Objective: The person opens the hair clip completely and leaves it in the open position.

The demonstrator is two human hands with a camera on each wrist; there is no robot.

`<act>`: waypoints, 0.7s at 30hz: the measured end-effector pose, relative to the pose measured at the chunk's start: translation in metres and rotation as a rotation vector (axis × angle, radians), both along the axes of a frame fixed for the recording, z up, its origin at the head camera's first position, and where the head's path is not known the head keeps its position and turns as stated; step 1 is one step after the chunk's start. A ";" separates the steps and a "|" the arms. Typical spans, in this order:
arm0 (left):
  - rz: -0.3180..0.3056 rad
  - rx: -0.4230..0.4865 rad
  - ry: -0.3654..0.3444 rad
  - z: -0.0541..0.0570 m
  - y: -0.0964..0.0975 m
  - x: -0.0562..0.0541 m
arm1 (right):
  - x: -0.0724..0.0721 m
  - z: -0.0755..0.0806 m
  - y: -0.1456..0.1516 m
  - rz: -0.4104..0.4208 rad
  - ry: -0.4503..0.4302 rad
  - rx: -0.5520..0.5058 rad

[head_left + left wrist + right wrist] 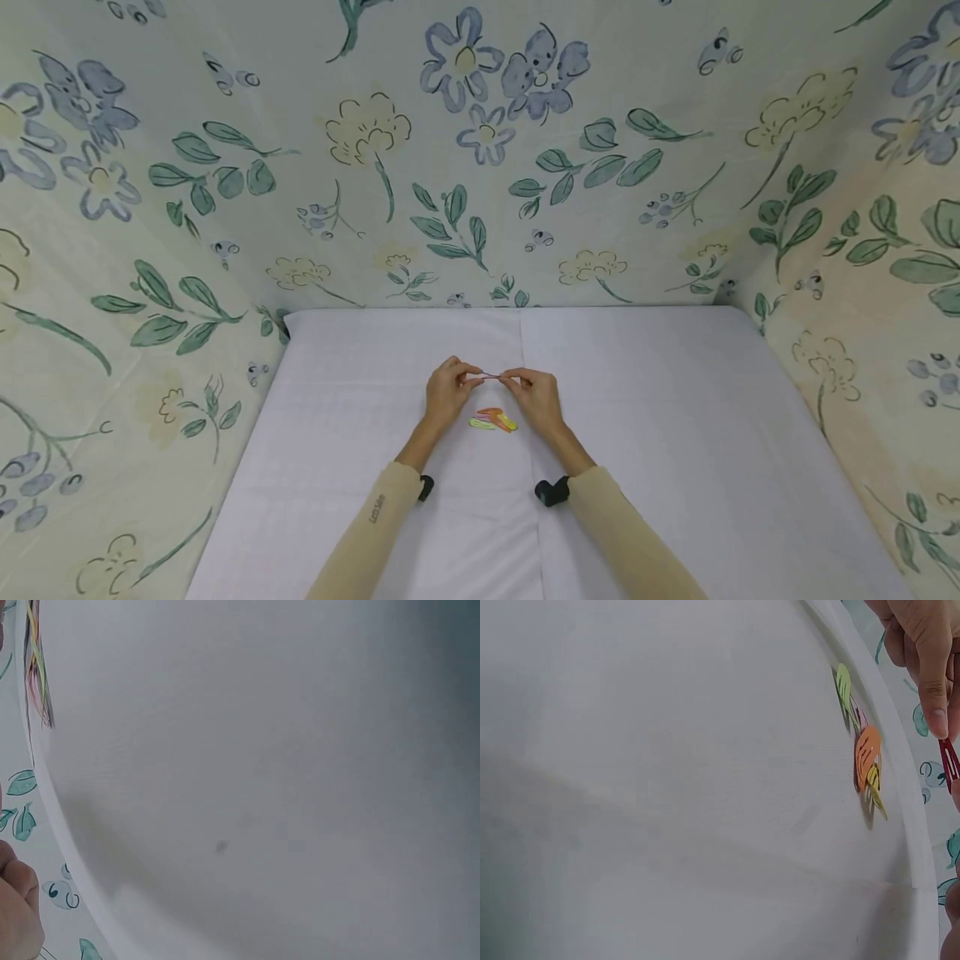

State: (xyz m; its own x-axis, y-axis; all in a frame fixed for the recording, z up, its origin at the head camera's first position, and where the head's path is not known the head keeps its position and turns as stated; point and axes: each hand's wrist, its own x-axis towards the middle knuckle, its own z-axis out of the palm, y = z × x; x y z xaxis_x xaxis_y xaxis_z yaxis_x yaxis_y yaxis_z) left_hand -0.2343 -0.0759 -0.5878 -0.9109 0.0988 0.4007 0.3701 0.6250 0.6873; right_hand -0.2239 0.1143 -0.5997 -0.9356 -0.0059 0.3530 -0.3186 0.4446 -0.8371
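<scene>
Nearest, my beige sleeves (pixel 367 525) enter from near left and near right, a dark wrist device (pixel 552 492) at the inner side of the right cuff. Farther in, between my forearms, a small pile of clips (pixel 491 413) lies on the white cloth (pixel 637 433): a green clip (pixel 844 686) at left, an orange clip (pixel 866 750) midway, a yellow clip (pixel 874 778) at right. Just beyond the pile, a red clip (pixel 946 750) hangs raised between my fingertips, its long axis running left to right. My left hand (pixel 450 392) pinches its left end between thumb and finger; my right hand (pixel 537 398) pinches its right end. I judge this shared line to be the governing relation, since effort along it meets the clip lengthwise. Neither hand is clearly nearer the pile, which lies on the near side of both. Farthest, flowered hangings (pixel 300 50) rise behind the cloth's far edge.
</scene>
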 end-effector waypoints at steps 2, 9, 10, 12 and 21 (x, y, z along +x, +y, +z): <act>-0.004 0.000 -0.014 0.001 -0.001 -0.002 | -0.002 0.000 0.000 0.002 -0.008 0.004; -0.010 0.000 -0.074 0.002 -0.005 -0.009 | -0.009 -0.001 0.001 0.024 -0.020 -0.009; -0.012 -0.001 -0.081 0.003 -0.005 -0.010 | -0.010 -0.002 0.001 0.027 -0.026 -0.015; -0.013 -0.002 -0.105 0.003 -0.005 -0.013 | -0.011 -0.002 0.002 0.028 -0.041 -0.027; -0.019 0.000 -0.157 -0.004 -0.005 -0.025 | -0.019 -0.001 0.002 0.019 -0.123 -0.030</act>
State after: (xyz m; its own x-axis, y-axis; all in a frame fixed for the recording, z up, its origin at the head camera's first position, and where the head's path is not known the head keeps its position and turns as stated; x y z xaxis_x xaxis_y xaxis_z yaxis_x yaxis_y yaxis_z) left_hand -0.2589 -0.0814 -0.5917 -0.9604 0.1165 0.2530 0.2695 0.6189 0.7378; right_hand -0.2432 0.1162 -0.6006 -0.9717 -0.0157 0.2356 -0.2208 0.4138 -0.8832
